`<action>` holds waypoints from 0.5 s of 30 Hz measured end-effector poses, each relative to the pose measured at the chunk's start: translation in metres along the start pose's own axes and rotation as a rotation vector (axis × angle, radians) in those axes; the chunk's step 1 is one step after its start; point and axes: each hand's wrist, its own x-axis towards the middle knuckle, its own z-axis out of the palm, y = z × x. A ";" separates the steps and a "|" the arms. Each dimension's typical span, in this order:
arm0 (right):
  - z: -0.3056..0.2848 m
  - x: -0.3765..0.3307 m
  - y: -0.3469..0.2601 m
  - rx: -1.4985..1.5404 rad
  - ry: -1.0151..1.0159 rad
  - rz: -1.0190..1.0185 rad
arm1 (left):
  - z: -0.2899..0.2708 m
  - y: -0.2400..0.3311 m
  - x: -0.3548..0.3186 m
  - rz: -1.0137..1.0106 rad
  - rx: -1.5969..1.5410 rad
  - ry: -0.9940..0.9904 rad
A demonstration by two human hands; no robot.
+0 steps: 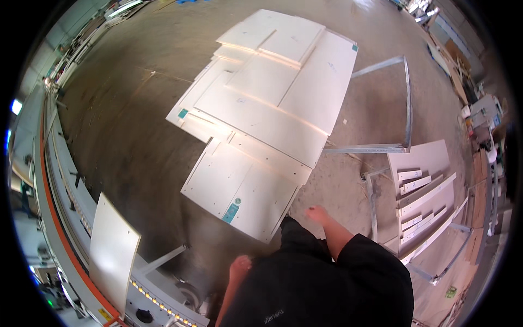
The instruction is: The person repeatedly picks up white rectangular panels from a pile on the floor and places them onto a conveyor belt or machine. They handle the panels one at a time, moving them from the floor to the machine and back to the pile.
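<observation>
My left hand [240, 267] hangs low beside my body, fingers curled in, with nothing seen in it. Just right of the near corner of a panel stack is my right hand [317, 213], also loosely curled, apart from the boards and holding nothing visible. In front of me lies a large pile of white boards [261, 103] in uneven, overlapping layers. Its nearest white panel [239, 191] has small drilled holes and a green label [231, 212]. At the left, a single white panel [111, 245] rests on a long machine [73, 218] with an orange stripe.
Right of the pile stands a metal frame [407, 103]. Nearer on the right, another rack carries a white board [419, 158] and several narrow strips [417, 201]. A metal arm [163, 259] juts out from the machine. Boards and boxes [474, 191] line the right side.
</observation>
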 end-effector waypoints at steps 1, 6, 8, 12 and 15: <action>-0.019 0.022 -0.002 0.111 -0.006 0.105 | 0.014 0.000 0.016 -0.022 0.045 -0.059; -0.110 0.180 -0.006 0.045 0.117 -0.065 | 0.065 0.033 0.027 -0.058 0.264 -0.214; -0.135 0.240 0.010 0.007 0.251 -0.129 | 0.072 0.045 0.029 0.006 0.432 -0.234; -0.182 0.358 0.042 -0.075 0.296 0.009 | 0.072 0.052 0.034 -0.328 0.126 -0.131; -0.209 0.412 0.034 0.167 0.381 0.269 | 0.079 0.059 0.032 -0.391 0.285 -0.177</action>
